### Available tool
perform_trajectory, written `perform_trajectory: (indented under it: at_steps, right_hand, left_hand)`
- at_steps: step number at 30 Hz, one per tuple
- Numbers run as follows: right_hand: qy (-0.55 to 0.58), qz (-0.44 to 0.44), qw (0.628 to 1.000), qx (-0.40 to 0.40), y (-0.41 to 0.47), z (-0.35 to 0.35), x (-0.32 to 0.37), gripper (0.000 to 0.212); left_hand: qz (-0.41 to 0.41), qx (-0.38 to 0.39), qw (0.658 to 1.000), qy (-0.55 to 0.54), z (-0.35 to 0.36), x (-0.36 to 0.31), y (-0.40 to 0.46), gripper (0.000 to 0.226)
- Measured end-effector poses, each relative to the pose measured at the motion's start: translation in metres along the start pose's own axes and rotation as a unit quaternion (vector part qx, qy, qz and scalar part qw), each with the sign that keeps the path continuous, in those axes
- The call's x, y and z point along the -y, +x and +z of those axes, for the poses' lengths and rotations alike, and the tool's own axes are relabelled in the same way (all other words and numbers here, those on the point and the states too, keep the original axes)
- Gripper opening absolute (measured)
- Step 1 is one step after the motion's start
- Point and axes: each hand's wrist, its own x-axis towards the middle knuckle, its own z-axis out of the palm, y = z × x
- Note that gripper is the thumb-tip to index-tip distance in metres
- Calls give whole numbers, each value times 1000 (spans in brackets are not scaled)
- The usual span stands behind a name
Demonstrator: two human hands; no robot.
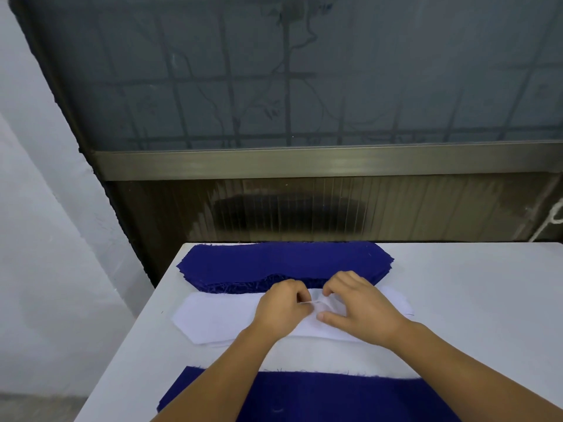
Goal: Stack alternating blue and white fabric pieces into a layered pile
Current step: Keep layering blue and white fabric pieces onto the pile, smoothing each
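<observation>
A: Nearest us, at six o'clock, the pile shows a blue piece on top, a white edge peeking out behind it, both forearms crossing over it.

B: And the hands?

A: Both are on the white stack mid-table. Left hand curls its fingers and pinches the top white layer; right hand pinches the same little ridge of cloth between thumb and fingers. The pinch sits between them, touching both.

B: How does it lie?

A: Long axis runs nine to three, ends cut at angles, thin and limp. The pile lies toward six from the grip, so I'd judge the piece must come straight back.

B: Farther out?

A: At twelve, the blue stack, frayed near edge, just beyond the knuckles.
</observation>
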Motion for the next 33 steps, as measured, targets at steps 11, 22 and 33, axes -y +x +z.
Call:
perform_trajectory:
  at_steps: [11, 22, 33]
  right_hand:
    - [-23, 24, 999, -11, -10, -8, -9, 23]
    - [-42, 58, 995, -75, -48, -27, -11, 22]
    - [-104, -110, 967, -206, -180, -13, -3, 52]
  left_hand:
    - [30, -34, 997, 61, -15, 18, -9, 10]
    - [2, -101, 973, 208, -78, 70, -64, 22]
    - [219, -121, 938, 239, -62, 56, -177, 28]
